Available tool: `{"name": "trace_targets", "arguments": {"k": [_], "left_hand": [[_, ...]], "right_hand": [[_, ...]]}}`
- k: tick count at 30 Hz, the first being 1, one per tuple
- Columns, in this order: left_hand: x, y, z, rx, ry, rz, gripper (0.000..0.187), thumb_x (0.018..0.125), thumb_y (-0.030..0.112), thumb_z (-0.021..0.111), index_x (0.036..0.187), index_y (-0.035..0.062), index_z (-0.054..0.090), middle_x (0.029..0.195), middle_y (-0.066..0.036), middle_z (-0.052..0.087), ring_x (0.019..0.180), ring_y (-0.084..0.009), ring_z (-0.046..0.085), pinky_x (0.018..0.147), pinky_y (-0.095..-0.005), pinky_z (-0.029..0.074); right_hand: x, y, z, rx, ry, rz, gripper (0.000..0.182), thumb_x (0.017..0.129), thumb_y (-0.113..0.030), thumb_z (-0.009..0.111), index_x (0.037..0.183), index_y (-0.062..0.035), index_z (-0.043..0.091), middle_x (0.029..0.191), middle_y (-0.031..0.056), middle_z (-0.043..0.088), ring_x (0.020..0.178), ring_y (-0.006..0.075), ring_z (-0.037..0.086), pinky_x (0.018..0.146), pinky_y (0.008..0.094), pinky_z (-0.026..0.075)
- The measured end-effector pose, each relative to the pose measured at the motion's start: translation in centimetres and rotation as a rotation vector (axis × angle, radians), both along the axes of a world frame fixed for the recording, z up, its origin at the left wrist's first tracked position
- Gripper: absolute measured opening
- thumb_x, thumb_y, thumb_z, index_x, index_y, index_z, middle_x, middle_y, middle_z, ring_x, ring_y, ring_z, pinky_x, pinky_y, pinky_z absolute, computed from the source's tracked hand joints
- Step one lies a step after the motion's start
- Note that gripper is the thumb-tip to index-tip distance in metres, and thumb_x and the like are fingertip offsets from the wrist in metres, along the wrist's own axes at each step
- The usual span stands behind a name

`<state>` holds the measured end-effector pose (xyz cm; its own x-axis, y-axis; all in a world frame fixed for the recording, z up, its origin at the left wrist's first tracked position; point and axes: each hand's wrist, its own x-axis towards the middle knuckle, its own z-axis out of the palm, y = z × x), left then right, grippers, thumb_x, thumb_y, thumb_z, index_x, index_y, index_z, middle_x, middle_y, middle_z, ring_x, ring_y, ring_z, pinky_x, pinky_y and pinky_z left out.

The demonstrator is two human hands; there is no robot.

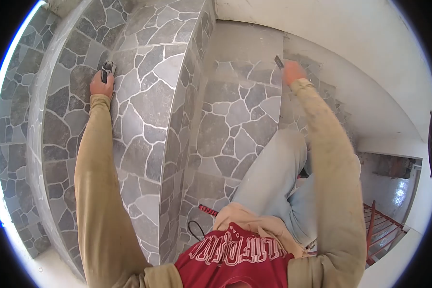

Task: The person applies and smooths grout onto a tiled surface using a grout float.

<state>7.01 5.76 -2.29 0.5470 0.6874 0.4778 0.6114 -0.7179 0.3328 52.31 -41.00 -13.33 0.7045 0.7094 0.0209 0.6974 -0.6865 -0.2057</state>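
At the left, my left hand (101, 85) is closed around a small black-and-silver tool (108, 67), whose exact kind I cannot make out. The hand rests at the inner corner of a step (146, 103) covered in stone-pattern tiles with pale joints. My right hand (294, 73) is closed on a small dark flat-bladed tool (279, 61), its blade pointing up and left. That hand is over the upper right part of the lower step (240, 115), near a bare grey strip. Blur hides the right fingers in part.
A tiled riser (177, 120) divides the two steps. A pale curved wall (369, 62) closes the right side. Dusty lower steps, a red metal railing (381, 233) and a red-and-black handle (208, 210) beside a dark loop are also in view. My bent legs occupy the lower step.
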Motion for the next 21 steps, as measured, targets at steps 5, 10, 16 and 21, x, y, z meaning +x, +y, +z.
{"name": "trace_targets", "arguments": {"k": [5, 10, 16, 21], "left_hand": [[0.4, 1.5, -1.5, 0.176, 0.088, 0.098, 0.043, 0.088, 0.040, 0.062, 0.109, 0.0027, 0.065, 0.098, -0.026, 0.069, 0.096, -0.0462, 0.064, 0.084, -0.0492, 0.051], [3.8, -21.6, 9.3, -0.047, -0.238, -0.137, 0.026, 0.089, 0.028, 0.065, 0.099, 0.0038, 0.064, 0.080, -0.017, 0.066, 0.071, -0.0334, 0.064, 0.068, -0.0403, 0.050], [-7.5, -43.5, -7.1, -0.335, 0.205, -0.548, 0.055, 0.068, -0.002, 0.072, 0.122, 0.0037, 0.060, 0.126, -0.020, 0.059, 0.118, -0.0414, 0.055, 0.101, -0.0475, 0.045], [-14.0, -47.1, -15.7, -0.539, 0.575, -0.282, 0.090, 0.070, 0.003, 0.071, 0.151, 0.0055, 0.032, 0.158, -0.022, 0.027, 0.146, -0.0471, 0.022, 0.119, -0.0546, 0.023]], "right_hand": [[-4.4, -6.3, 9.3, -0.001, 0.024, 0.058, 0.026, 0.089, -0.025, 0.059, 0.107, -0.0074, 0.065, 0.107, 0.0187, 0.068, 0.100, 0.0403, 0.064, 0.084, 0.0525, 0.052], [-5.9, -9.3, 13.3, 0.266, -0.032, 0.233, 0.024, 0.091, -0.022, 0.061, 0.106, -0.0047, 0.067, 0.092, 0.0206, 0.068, 0.091, 0.0431, 0.063, 0.080, 0.0497, 0.050], [-11.0, -11.3, 19.2, 0.432, 0.057, 0.222, 0.022, 0.090, -0.019, 0.066, 0.101, -0.0004, 0.065, 0.087, 0.0205, 0.066, 0.080, 0.0421, 0.059, 0.070, 0.0455, 0.046], [-11.5, -14.5, 19.2, 0.333, 0.140, 0.058, 0.023, 0.090, -0.020, 0.066, 0.099, 0.0010, 0.066, 0.074, 0.0156, 0.062, 0.066, 0.0289, 0.056, 0.064, 0.0391, 0.044]]}}
